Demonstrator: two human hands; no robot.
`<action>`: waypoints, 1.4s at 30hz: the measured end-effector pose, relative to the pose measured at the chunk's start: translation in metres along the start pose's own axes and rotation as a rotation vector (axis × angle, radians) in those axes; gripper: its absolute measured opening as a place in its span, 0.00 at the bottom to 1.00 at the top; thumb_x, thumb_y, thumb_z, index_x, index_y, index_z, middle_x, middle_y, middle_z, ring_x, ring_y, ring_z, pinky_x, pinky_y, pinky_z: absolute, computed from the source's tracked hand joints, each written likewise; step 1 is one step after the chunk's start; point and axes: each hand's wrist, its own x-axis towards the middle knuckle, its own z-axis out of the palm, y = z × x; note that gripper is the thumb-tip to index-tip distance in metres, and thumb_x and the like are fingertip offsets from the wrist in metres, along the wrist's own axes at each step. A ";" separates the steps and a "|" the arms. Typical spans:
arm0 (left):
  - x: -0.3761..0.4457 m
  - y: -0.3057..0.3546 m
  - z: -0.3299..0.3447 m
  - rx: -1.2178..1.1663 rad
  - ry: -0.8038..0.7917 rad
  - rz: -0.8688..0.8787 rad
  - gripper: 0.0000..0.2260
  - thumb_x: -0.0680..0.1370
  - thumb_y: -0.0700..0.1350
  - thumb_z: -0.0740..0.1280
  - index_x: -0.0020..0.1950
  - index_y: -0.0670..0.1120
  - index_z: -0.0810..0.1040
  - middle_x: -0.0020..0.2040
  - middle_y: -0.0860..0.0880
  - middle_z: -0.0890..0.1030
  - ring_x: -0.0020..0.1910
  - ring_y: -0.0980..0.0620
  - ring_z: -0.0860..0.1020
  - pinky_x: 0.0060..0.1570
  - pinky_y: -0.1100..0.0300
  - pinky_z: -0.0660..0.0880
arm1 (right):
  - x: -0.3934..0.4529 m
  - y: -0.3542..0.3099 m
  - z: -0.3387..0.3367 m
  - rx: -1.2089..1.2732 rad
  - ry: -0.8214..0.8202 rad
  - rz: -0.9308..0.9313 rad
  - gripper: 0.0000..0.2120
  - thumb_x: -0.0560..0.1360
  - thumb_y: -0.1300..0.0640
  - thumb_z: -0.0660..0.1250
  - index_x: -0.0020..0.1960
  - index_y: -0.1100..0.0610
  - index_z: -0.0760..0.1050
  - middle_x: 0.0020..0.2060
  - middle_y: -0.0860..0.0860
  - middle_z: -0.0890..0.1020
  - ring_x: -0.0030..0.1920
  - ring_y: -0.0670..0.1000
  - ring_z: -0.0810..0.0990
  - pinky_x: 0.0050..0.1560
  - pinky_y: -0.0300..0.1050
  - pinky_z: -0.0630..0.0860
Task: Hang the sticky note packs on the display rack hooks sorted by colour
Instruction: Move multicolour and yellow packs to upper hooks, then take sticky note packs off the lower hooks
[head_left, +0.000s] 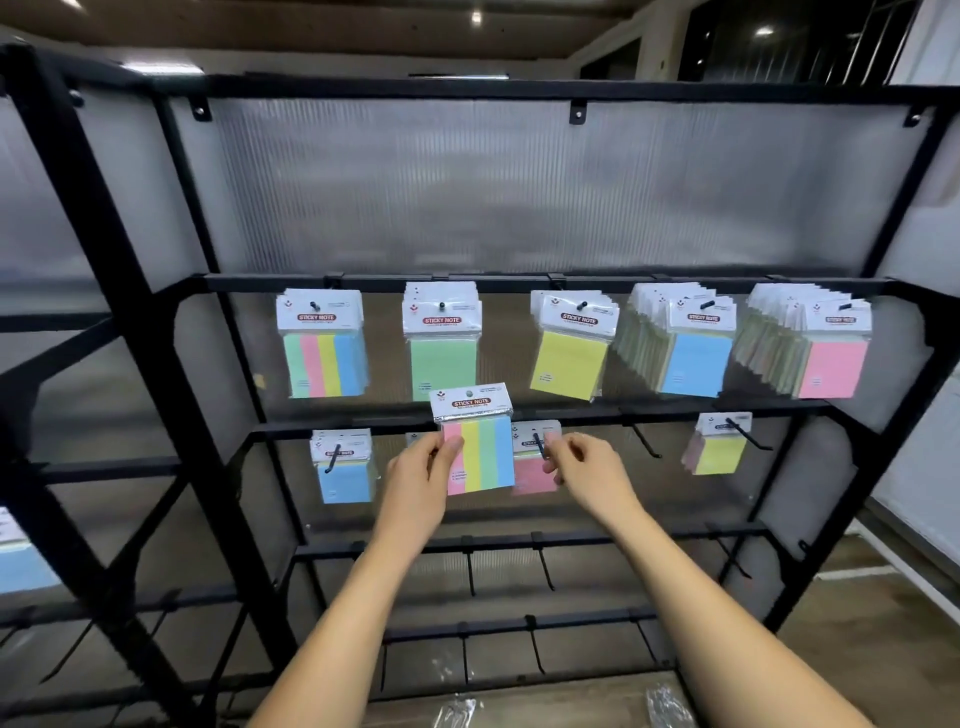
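My left hand (422, 483) pinches a four-colour striped sticky note pack (480, 452) by its left edge, upright in front of the rack. My right hand (582, 470) is at the pink pack (532, 478) on the lower row, fingers curled by its hook; its grip is unclear. On the upper row hang a striped pack (324, 358), green packs (442, 358), yellow packs (569, 364), a thick bunch fronted by blue (696, 364) and another fronted by pink (831, 366). The lower row also holds blue packs (345, 475) and a yellow-fronted bunch (719, 449).
The black display rack (519, 283) has bare hooks on the lower row (647, 441) and on the two rails below (545, 569). A second rack frame (104, 291) stands at the left with a blue pack (21, 564). Wrapped packets (457, 712) lie at the bottom.
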 end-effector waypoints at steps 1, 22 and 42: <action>0.000 -0.003 -0.004 -0.003 0.002 -0.002 0.14 0.82 0.51 0.61 0.41 0.45 0.75 0.33 0.54 0.77 0.33 0.57 0.71 0.36 0.57 0.67 | -0.008 -0.004 0.013 0.031 -0.044 -0.010 0.15 0.81 0.45 0.62 0.43 0.52 0.80 0.36 0.47 0.84 0.36 0.47 0.80 0.43 0.44 0.77; -0.010 -0.064 -0.134 0.301 0.178 -0.086 0.07 0.81 0.51 0.62 0.46 0.51 0.77 0.43 0.55 0.80 0.43 0.54 0.76 0.40 0.58 0.69 | -0.030 -0.132 0.133 0.215 0.004 -0.385 0.20 0.81 0.50 0.63 0.34 0.54 0.63 0.27 0.47 0.64 0.29 0.45 0.61 0.30 0.39 0.59; 0.004 -0.073 -0.142 0.282 0.153 -0.086 0.05 0.81 0.50 0.63 0.49 0.51 0.77 0.45 0.57 0.77 0.43 0.59 0.76 0.37 0.62 0.73 | 0.003 -0.177 0.159 0.190 0.028 -0.329 0.21 0.82 0.48 0.61 0.34 0.54 0.61 0.28 0.48 0.63 0.31 0.48 0.61 0.34 0.45 0.60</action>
